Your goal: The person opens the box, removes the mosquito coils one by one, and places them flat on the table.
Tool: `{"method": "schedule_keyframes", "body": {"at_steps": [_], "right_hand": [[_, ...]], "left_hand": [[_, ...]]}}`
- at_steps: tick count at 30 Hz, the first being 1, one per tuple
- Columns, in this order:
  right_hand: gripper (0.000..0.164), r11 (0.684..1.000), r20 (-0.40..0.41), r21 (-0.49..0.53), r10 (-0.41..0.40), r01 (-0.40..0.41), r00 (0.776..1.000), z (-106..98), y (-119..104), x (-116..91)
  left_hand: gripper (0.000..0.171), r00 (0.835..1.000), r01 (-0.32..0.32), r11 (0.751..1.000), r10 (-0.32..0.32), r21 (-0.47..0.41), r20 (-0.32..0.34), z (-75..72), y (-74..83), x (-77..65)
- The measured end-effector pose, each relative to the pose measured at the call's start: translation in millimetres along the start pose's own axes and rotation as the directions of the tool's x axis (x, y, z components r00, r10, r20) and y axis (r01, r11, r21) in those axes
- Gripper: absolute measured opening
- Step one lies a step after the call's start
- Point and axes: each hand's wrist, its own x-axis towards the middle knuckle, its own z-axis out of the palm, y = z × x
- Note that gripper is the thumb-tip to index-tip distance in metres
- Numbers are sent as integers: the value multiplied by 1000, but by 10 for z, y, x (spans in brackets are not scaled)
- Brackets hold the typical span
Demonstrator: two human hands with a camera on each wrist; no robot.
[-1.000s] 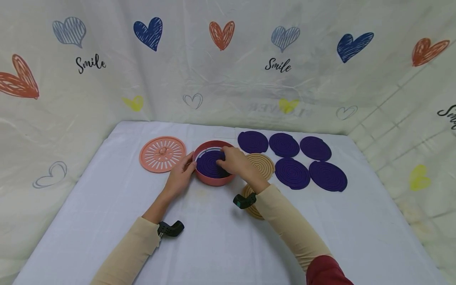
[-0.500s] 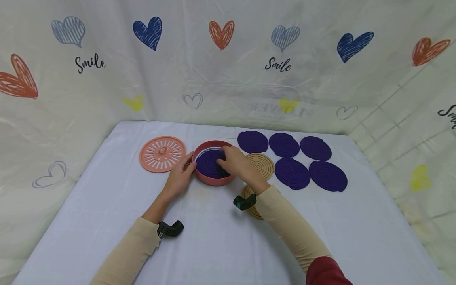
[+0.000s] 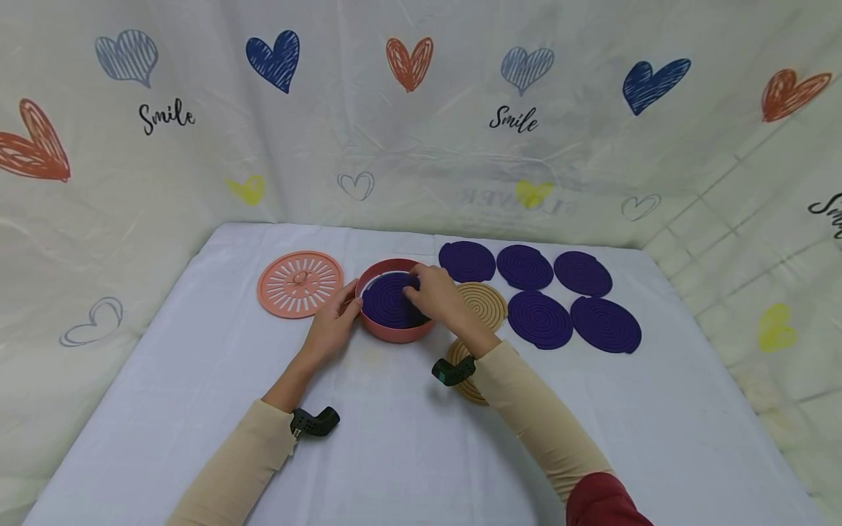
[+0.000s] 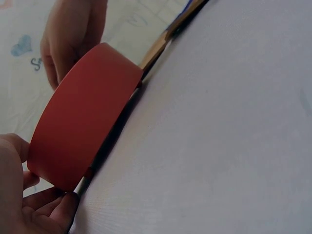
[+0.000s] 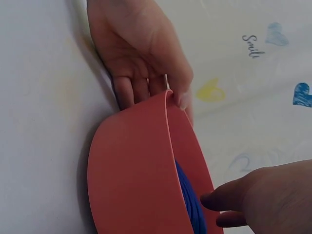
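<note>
My left hand [image 3: 331, 321] grips the left side of a red round box [image 3: 395, 336], with the thumb near the rim and other fingers outside the wall. Inside the box lies a purple mosquito coil [image 3: 387, 305]. My right hand [image 3: 439, 296] reaches over the box's right side; its bent thumb and fingers hold the coil near its right edge. The fingertips' contact is partly hidden. In the right wrist view, the blue-looking coil [image 5: 190, 195] shows inside the box wall [image 5: 136, 165], beside the right thumb. The left wrist view shows the left hand [image 4: 39, 204] against the outer wall.
A salmon slotted lid [image 3: 283, 292] lies to the left. Several purple mosquito coils [image 3: 539, 319] lie at the right. Two tan coils sit nearer: one tan coil [image 3: 483, 307] beside the box, another tan coil [image 3: 468, 391] partly under the right wrist camera [image 3: 452, 371].
The purple coil in the box has shifted slightly, and less of the pale strip behind it shows. My right hand has moved a little with it; the left hand stays put.
</note>
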Motion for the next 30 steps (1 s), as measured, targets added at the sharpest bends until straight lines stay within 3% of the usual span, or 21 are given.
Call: {"method": "schedule_keyframes", "body": {"at_steps": [14, 30], "right_hand": [[28, 996, -63, 92, -16, 22, 998, -29, 62, 25], [26, 960, -14, 279, 25, -20, 1000, -92, 147, 22]], "left_hand": [[52, 1000, 4, 1000, -4, 24, -2, -10, -12, 1], [53, 1000, -9, 1000, 9, -8, -3, -4, -19, 3]]}}
